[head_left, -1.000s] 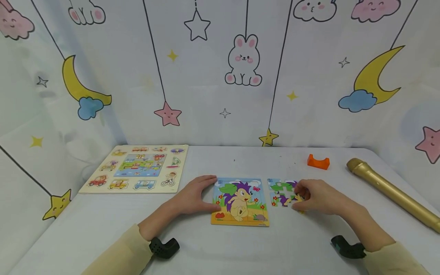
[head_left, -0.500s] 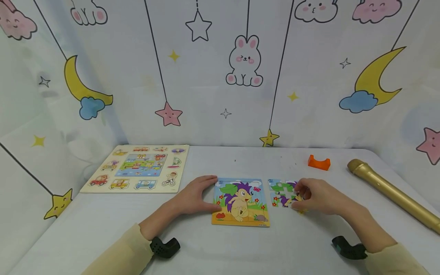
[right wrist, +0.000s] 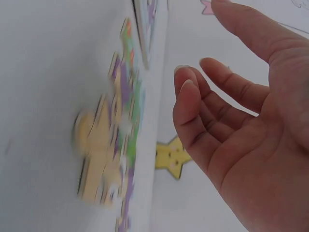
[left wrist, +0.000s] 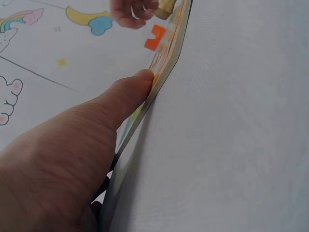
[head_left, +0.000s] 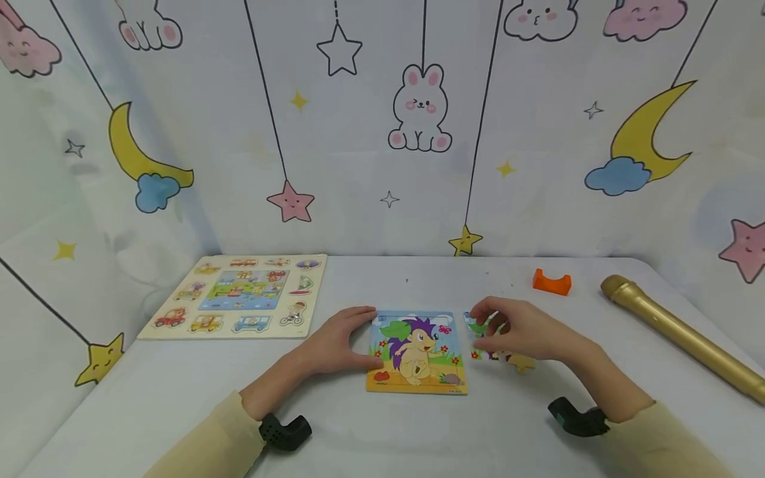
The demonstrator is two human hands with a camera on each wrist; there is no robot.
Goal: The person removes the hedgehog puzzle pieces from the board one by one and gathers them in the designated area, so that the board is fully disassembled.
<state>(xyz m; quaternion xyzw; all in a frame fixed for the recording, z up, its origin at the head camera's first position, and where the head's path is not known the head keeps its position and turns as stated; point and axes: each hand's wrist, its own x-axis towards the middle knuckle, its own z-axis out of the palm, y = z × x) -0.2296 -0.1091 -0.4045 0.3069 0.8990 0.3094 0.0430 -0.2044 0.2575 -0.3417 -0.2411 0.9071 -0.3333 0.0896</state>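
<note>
A square picture board [head_left: 418, 352] with a purple-spined hedgehog lies in the middle of the table. My left hand [head_left: 337, 342] rests at its left side, fingertips at the far left corner. In the left wrist view the thumb [left wrist: 128, 96] touches the board's edge. Right of the board lie several partly joined puzzle pieces [head_left: 476, 352], with matching purple and green colours. My right hand [head_left: 522, 328] hovers over them, covering some. Its thumb and fingers stand apart in the right wrist view, with nothing between them. Pale yellow pieces [right wrist: 94, 140] show blurred there.
A cream board with vehicle pictures [head_left: 299, 309] lies at the back left. An orange notched block [head_left: 552, 283] sits at the back right, beside a gold microphone [head_left: 669, 328]. Behind the white table stands a patterned cloth backdrop [head_left: 352, 146].
My right hand has shifted left over the puzzle pieces and its fingers have spread, uncovering yellow pieces at the right. The left hand stays at the hedgehog board. The head view has tilted slightly.
</note>
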